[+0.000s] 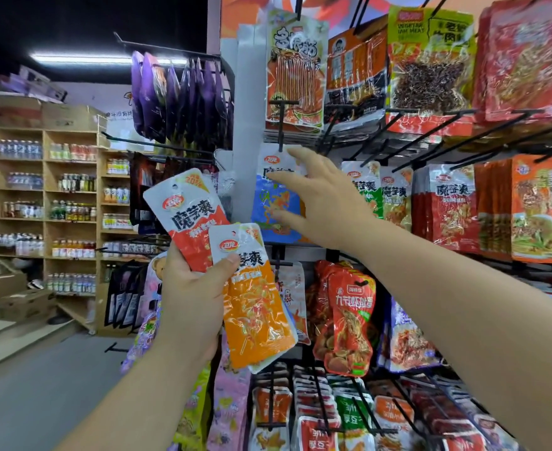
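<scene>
Blue-and-white pouch (273,206): flat, glossy crinkled film, hanging from a black wire peg (281,125). The right grip (330,203) is spread wide, with fingertips (277,181) and thumb touching the pouch face and nothing clasped. Below and to its left, the left grip (191,294) clasps two snack pouches (255,307) of similar film, red-and-white behind orange-and-white, with the thumb across the front one. Hanging packets (447,206) lie to the right of the right grip.

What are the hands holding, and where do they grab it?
Left hand: red packet by its bottom, orange packet near its top, under the thumb. Right hand: nothing; spread at a hanging blue packet.
</scene>
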The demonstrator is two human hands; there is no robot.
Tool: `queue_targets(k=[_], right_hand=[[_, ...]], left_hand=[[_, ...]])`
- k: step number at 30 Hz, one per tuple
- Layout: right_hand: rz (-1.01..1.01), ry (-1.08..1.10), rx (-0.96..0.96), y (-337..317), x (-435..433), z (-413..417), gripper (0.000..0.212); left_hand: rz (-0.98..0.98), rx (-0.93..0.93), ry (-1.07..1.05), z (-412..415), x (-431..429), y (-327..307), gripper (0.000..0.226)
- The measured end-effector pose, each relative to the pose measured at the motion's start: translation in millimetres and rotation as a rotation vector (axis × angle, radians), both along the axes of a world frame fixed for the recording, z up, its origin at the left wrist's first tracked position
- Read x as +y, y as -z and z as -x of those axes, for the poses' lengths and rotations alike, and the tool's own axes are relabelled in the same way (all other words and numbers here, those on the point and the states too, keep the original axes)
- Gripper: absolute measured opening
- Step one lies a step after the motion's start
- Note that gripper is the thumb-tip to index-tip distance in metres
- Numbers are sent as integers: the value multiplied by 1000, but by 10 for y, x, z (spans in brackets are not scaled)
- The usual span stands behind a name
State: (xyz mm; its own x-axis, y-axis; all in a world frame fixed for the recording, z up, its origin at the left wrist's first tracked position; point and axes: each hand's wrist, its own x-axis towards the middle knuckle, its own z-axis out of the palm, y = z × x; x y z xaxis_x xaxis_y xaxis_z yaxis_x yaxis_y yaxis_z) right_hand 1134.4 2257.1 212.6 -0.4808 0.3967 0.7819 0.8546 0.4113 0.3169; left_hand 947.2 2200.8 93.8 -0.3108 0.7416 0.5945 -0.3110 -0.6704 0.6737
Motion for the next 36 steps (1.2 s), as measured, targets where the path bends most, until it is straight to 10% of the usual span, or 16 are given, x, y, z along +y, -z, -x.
queue_targets(k=[25, 33, 36], right_hand=[[271, 461, -304, -40, 324, 110, 80], [359, -377, 666, 404, -473, 295, 45], [544, -504, 709, 713, -805, 327, 62]], left_hand=[[51, 89, 81, 14, 11, -105, 44], [27, -40, 91, 51, -176, -119, 42], [-6, -15, 107, -44, -307, -140, 41]])
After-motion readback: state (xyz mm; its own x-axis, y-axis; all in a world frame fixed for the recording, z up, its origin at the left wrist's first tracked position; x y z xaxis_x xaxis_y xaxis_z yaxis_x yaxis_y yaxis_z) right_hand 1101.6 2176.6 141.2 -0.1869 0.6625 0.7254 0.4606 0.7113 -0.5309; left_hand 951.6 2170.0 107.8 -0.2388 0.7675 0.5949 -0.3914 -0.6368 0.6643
